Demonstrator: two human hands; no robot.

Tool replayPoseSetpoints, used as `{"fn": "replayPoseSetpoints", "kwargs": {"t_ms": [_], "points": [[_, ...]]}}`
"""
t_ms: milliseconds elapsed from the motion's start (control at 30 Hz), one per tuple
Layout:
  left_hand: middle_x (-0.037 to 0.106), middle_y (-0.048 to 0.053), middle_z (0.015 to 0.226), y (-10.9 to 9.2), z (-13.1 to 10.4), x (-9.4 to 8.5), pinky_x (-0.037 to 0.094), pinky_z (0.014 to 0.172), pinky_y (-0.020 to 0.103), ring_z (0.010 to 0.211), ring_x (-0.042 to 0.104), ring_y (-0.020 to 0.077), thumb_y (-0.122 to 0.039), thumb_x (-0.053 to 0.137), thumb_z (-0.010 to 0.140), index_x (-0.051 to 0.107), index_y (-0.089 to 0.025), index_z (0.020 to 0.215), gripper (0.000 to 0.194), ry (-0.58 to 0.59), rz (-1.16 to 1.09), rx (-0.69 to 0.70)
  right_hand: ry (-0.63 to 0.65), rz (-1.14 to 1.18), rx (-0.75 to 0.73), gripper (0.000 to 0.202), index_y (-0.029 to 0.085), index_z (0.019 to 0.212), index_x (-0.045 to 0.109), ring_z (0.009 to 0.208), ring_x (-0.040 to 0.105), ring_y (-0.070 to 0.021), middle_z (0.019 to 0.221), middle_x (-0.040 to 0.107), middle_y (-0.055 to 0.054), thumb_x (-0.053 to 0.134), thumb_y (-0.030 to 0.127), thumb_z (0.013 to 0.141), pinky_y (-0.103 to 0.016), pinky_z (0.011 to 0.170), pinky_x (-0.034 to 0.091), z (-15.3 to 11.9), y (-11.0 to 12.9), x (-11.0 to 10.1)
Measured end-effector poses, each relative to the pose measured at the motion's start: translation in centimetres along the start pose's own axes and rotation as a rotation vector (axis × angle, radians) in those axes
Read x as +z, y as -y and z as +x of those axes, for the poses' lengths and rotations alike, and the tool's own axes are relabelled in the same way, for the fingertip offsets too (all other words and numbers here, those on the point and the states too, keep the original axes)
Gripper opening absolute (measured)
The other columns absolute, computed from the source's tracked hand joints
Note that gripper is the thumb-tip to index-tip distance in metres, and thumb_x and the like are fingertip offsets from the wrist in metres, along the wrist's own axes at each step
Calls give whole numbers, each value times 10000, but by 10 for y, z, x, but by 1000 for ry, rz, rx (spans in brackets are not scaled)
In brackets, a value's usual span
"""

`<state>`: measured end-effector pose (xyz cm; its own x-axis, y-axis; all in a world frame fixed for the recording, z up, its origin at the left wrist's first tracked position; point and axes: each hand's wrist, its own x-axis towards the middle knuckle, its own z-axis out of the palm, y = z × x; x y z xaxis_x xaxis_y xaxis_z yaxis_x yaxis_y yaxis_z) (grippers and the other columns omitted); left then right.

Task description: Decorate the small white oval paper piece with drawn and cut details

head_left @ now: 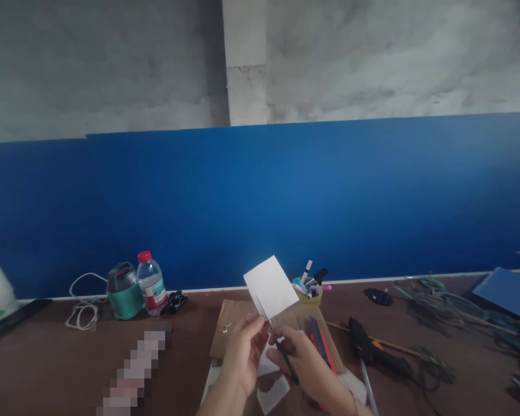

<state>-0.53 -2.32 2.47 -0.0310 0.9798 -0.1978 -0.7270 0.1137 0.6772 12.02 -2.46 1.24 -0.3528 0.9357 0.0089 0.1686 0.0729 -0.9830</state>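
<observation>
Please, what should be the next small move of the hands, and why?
Probably, ease the left hand slightly away from the scissors before any cut: a blade lies over the white paper, close to where those fingertips hold its lower edge.

My left hand (248, 346) gripping white card (272, 286) by lower edge; my right hand (301, 358) holding scissors (286, 358), blades lying against card, above cardboard (225, 332).
</observation>
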Motion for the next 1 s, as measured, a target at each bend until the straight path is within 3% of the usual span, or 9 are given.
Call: {"fn": "replayPoseSetpoints", "kwargs": {"t_ms": [233, 433, 567, 767, 867, 1000], "points": [[676, 77, 768, -3, 4, -5, 468, 588, 216, 667, 616, 139, -258, 736, 651, 656, -111, 779, 211, -20, 109, 25, 0, -11, 30, 288, 176, 785, 530, 332, 345, -45, 426, 413, 103, 659, 416, 693, -156, 326, 226, -1, -1, -1], [566, -14, 533, -14, 7, -7, 395, 475, 178, 502, 533, 91, -294, 738, 639, 558, -141, 579, 243, -5, 295, 101, 75, -5, 68, 286, 165, 816, 548, 341, 391, -57, 420, 446, 91, 659, 395, 686, -155, 336, 256, 1, -4, -9], [568, -30, 576, -10, 13, -9, 402, 501, 143, 536, 531, 64, -252, 766, 610, 570, -143, 610, 224, -120, 104, 171, 131, 54, 125, 348, 165, 860, 539, 395, 461, -63, 486, 507, 68, 649, 443, 682, -151, 377, 328, -1, 2, -7], [632, -5, 717, 0, 9, -3, 460, 568, 149, 609, 583, 69, -107, 744, 605, 623, -143, 727, 176, -246, -122, 171, 103, 135, 110, 421, 169, 846, 523, 376, 444, -58, 472, 492, 74, 651, 535, 680, -156, 372, 295, -7, 5, 11], [639, 9, 699, 1, -1, 4, 459, 510, 183, 554, 592, 93, -158, 721, 640, 617, -148, 746, 149, -264, -140, 48, 60, 202, 48, 465, 169, 857, 513, 362, 418, -51, 483, 487, 79, 657, 569, 667, -160, 365, 285, -3, -7, 19], [612, 11, 616, 1, -8, 4, 335, 326, 223, 396, 548, 143, -408, 652, 691, 628, -166, 906, 325, -98, -10, -266, 38, 301, -2, 459, 168, 846, 496, 375, 448, -58, 521, 502, 70, 678, 548, 664, -170, 371, 323, 3, -21, 25]]}}
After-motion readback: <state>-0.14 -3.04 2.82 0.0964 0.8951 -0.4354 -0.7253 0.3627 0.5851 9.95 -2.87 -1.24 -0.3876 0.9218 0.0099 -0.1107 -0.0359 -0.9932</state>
